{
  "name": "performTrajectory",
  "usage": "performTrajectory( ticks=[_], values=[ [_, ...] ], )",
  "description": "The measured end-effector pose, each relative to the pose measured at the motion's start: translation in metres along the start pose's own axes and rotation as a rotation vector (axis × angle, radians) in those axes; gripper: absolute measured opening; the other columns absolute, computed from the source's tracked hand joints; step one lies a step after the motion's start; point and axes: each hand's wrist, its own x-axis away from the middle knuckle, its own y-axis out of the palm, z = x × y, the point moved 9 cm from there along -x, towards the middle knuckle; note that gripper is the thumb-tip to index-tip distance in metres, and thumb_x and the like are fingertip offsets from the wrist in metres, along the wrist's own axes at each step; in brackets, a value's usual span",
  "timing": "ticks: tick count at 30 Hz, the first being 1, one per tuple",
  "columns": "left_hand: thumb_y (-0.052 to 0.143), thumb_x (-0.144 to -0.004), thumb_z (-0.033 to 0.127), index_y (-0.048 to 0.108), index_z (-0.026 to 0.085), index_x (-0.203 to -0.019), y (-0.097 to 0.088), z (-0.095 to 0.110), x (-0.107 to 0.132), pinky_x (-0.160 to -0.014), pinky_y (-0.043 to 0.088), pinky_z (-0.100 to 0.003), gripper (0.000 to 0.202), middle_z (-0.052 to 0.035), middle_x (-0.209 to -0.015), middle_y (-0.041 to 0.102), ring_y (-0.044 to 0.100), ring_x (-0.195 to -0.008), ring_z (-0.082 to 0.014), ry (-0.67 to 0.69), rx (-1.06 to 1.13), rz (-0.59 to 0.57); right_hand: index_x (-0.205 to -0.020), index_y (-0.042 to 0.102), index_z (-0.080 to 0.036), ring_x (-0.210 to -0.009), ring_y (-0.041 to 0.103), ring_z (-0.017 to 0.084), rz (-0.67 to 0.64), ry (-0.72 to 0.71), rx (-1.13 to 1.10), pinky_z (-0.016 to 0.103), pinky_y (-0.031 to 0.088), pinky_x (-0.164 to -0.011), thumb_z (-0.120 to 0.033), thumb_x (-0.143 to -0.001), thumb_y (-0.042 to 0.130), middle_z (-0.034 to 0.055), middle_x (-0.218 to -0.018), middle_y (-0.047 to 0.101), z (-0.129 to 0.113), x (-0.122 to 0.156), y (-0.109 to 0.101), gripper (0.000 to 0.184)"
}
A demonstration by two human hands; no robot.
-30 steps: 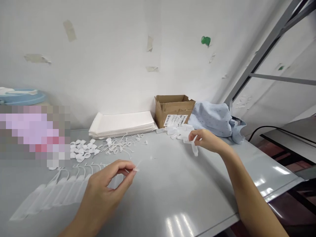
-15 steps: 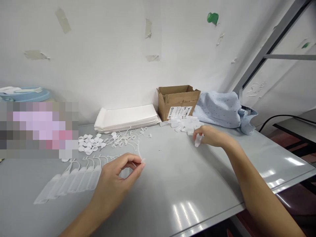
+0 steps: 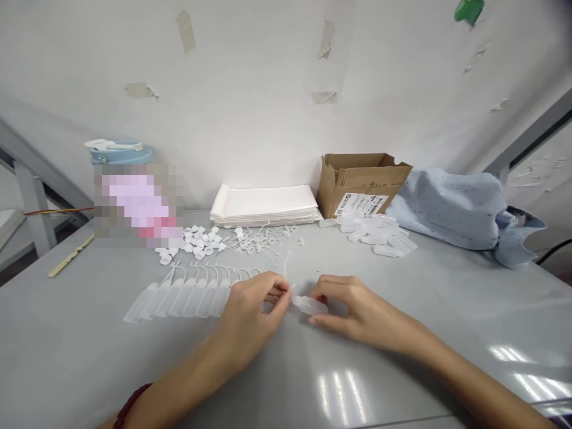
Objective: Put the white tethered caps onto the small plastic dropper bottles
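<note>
My left hand (image 3: 252, 313) pinches a thin white hooked plastic piece (image 3: 286, 266) whose stem curves up from my fingertips. My right hand (image 3: 353, 307) grips a small clear plastic tube (image 3: 310, 305) lying sideways, its open end pointing at the left fingertips. The two hands meet just above the grey table (image 3: 286, 369). Left of my left hand lies a row of several clear tubes with hooks fitted (image 3: 183, 296).
A pile of loose white hooks (image 3: 263, 238) and a pile of white caps (image 3: 192, 241) lie further back. Loose clear tubes (image 3: 378, 233) sit before a cardboard box (image 3: 360, 182). A white sheet stack (image 3: 266, 205), a blue cloth (image 3: 460, 208) and a blue-lidded container (image 3: 117, 152) stand by the wall.
My right hand has carried a clear tube from the pile by the box to the table's middle, meeting my left hand. The view has swung left and down.
</note>
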Motion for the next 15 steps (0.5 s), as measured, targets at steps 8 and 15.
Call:
performTrajectory(
  ticks=[8,15],
  values=[
    [0.053,-0.083,0.009,0.061,0.018,-0.083,0.002,0.013,0.004,-0.06,0.054,-0.02,0.012,0.0023,-0.074,0.068,0.067,-0.062,-0.0098,0.162,-0.077,-0.009,-0.091,0.067,-0.013,-0.07,0.054,0.015,0.058,-0.01,-0.015,0.026,0.042,-0.068,-0.029,-0.086,0.062,0.0032,-0.078,0.06,0.002,-0.002,-0.001,0.018],
    [0.053,-0.085,0.009,0.06,0.019,-0.088,0.002,0.022,0.006,-0.061,0.053,-0.021,0.012,0.0014,-0.077,0.068,0.065,-0.064,-0.0102,0.251,-0.12,0.003,-0.112,0.063,-0.014,-0.074,0.057,0.015,0.094,-0.031,-0.042,0.027,0.045,-0.072,-0.029,-0.087,0.06,0.004,-0.084,0.064,0.0,0.001,-0.001,0.029]
  ],
)
